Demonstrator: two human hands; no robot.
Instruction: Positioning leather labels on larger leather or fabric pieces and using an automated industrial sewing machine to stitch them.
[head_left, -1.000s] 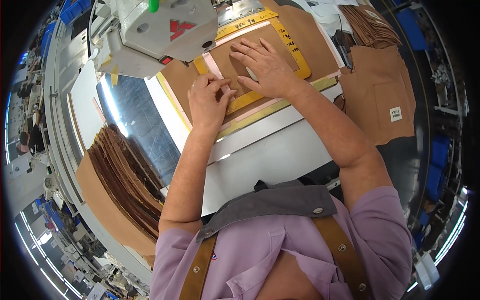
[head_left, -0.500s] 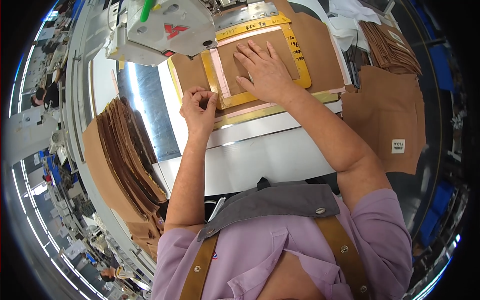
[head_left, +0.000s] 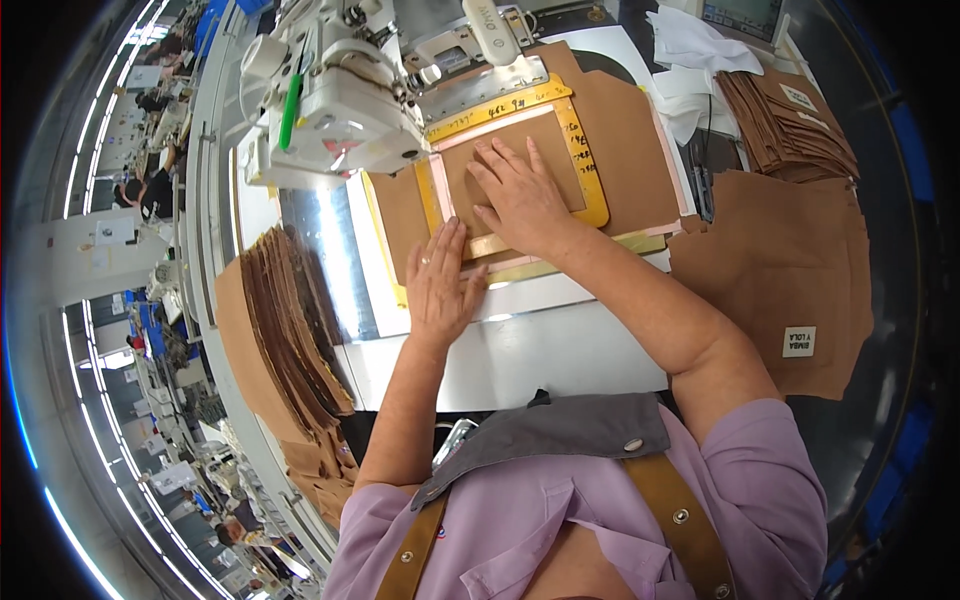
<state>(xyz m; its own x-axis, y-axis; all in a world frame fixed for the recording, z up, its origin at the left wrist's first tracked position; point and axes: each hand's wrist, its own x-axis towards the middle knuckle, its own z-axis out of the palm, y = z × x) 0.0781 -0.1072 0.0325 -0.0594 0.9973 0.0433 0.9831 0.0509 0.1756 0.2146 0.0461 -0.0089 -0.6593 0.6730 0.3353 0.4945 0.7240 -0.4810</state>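
A brown leather-like panel (head_left: 635, 150) lies flat under a yellow rectangular frame (head_left: 588, 165), with pale pink strips along the frame's inner edges. Inside the frame, my right hand (head_left: 525, 200) rests on the panel, fingers stretched and a little spread. My left hand (head_left: 440, 285) lies flat across the frame's near left corner, a ring on one finger; it holds nothing that I can see. Just beyond my hands, a metal plate (head_left: 490, 88) joins the frame's far bar. A white sewing machine head (head_left: 345, 125) overhangs the panel's far left side.
On the left stands a row of stacked brown pieces (head_left: 275, 335). To the right lie a brown panel with a white label (head_left: 765, 270), a folded brown pile (head_left: 785, 125) and white cloth (head_left: 695, 50). Nearest me is the white table edge (head_left: 560, 355).
My left hand has gone from a pinch at the frame's corner to lying flat there with fingers extended. The right hand stays on the panel. The whole view has shifted slightly.
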